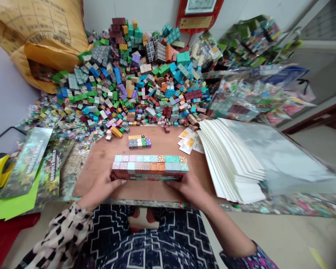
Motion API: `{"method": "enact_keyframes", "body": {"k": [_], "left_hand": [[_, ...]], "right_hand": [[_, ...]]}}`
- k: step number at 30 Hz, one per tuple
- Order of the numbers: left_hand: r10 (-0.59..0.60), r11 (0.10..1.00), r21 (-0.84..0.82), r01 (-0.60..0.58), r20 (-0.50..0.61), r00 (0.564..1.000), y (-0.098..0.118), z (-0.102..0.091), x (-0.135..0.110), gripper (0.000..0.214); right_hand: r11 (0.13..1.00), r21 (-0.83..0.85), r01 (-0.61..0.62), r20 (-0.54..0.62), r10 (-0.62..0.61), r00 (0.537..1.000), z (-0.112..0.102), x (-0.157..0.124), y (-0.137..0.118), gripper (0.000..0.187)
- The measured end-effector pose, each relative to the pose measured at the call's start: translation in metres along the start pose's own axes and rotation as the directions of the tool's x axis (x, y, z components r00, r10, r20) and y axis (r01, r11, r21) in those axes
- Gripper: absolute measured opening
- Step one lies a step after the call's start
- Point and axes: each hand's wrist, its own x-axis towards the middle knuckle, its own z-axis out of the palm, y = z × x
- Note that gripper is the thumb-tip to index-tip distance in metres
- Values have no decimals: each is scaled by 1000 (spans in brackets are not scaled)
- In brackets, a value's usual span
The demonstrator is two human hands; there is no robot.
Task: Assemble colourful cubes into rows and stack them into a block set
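Note:
A long block of patterned toy cubes [149, 166], packed in rows, sits on the brown board [95, 164] close to me. My left hand [106, 185] grips its left end, thumb along the near side. At the opposite end my right hand [189, 186] is closed on the block in the same way. Just beyond it lies a small group of cubes [140, 142] in yellow, grey, white, green and purple. Some of the fingers are hidden behind the ends of the block.
A big heap of coloured cubes [145, 82] fills the back of the table. White cards [229, 160] and clear plastic bags [294, 157] are stacked at right. Small printed cards [189, 142] lie beside them. Printed sheets [28, 164] and a yellow tape dispenser [0, 170] are at left.

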Motion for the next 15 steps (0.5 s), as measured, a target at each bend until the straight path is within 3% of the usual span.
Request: {"method": "enact_keyframes", "body": {"k": [4, 15], "left_hand": [[-7, 997, -74, 13, 86, 996, -3, -2, 6, 31], [15, 993, -120, -5, 83, 996, -15, -24, 5, 23]], "right_hand": [[998, 56, -35, 41, 32, 999, -1, 3, 1, 48], [986, 91, -142, 151, 128, 980, 18, 7, -3, 37]]}}
